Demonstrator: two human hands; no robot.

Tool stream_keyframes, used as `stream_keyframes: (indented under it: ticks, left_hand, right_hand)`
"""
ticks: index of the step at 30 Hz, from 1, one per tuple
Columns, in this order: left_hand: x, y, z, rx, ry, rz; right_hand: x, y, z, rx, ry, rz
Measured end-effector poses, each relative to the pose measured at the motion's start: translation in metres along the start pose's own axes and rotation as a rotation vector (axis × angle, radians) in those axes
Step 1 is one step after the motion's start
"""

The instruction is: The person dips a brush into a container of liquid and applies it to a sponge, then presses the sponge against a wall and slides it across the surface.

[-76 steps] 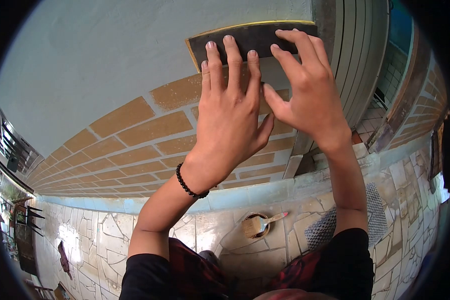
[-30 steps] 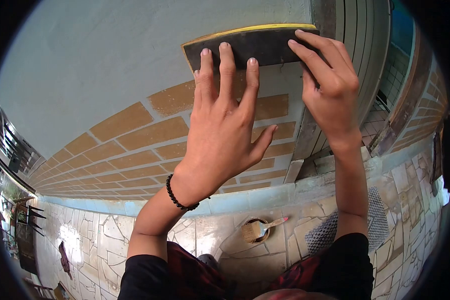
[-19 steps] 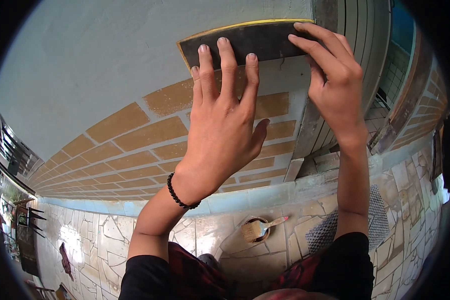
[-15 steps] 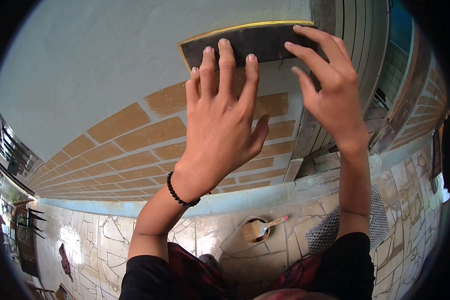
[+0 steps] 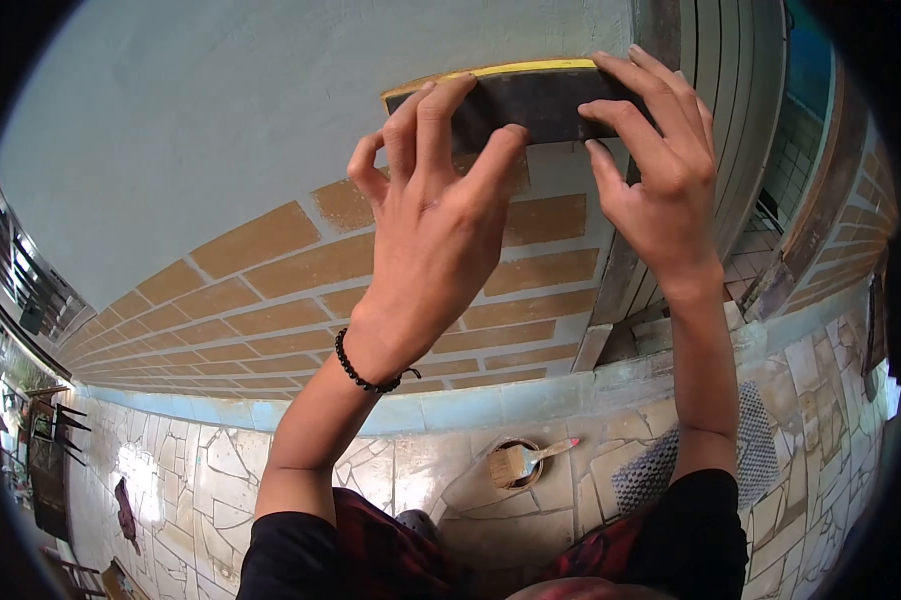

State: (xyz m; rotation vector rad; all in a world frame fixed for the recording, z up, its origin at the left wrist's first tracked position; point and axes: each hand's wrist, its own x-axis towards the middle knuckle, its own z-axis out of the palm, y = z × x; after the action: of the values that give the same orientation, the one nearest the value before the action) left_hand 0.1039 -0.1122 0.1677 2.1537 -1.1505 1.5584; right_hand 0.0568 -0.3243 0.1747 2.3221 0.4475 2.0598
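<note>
Strip [image 5: 545,110] at wall [image 5: 220,120], above finished tan bricks [image 5: 255,240]; higher wall remained plain grey. Right hand [image 5: 660,205] gripped one end; left hand [image 5: 425,240] bent over the other, grip unclear.

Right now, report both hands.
Left hand: fingers bent at the yellow-edged black strip, thumb hidden; grip unclear.
Right hand: fingers apart, at the strip's right end; grip unclear.

Stone floor [image 5: 505,525]: pot [image 5: 507,482] bearing a brush [image 5: 530,458] at five o'clock, grey mat [image 5: 757,440] at four, dark item [image 5: 126,512] at eight.
</note>
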Motion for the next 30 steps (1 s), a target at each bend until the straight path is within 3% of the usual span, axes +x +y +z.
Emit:
stream_keyframes:
  ticks: [6, 30]
  left_hand:
    - [0.007, -0.013, 0.011, -0.003, 0.213, -0.023]
    - [0.005, -0.022, 0.0, 0.047, 0.165, -0.064]
  right_hand:
    - [0.003, -0.001, -0.007, -0.016, -0.041, 0.014]
    - [0.007, -0.009, -0.016, -0.041, -0.08, 0.043]
